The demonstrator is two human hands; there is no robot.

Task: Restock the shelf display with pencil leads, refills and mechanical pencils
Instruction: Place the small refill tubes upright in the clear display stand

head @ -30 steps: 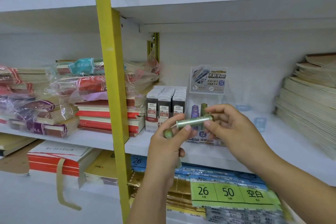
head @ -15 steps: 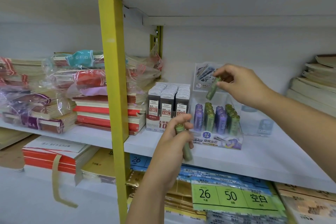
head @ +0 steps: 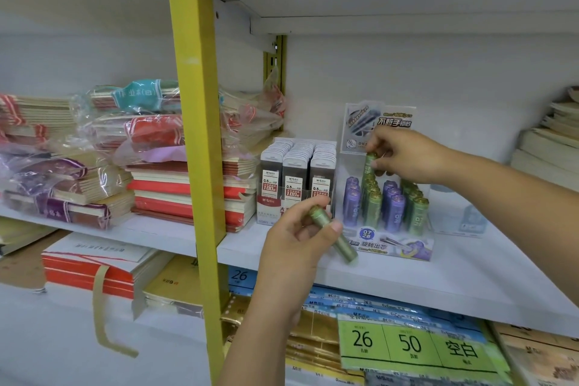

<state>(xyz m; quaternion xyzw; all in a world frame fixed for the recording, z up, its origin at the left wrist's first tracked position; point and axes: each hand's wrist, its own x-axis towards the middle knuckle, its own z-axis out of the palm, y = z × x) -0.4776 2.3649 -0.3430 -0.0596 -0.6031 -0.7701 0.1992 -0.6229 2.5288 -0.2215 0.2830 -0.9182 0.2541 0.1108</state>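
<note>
Two green lead tubes are in hand. The right hand [head: 407,157] pinches the cap end of the upright green tube [head: 369,166] with curled fingertips. That tube stands almost vertical, leaning slightly right, at the far end of a green row in the display tray [head: 394,249]; whether its base is seated cannot be told. The left hand [head: 297,247] grips the slanted green tube [head: 336,238] between thumb and curled fingers. Its long axis runs from the upper left down to the lower right, over the near part of the shelf [head: 454,288], just left of the tray's front. Purple tubes [head: 393,210] and more green ones fill the tray in rows. Grey lead boxes [head: 294,172] stand just left of the tray. Bare shelf lies right of the tray and along the near edge. A yellow upright [head: 194,135] stands farther left, with stacked notebooks [head: 188,191] beyond it.
</note>
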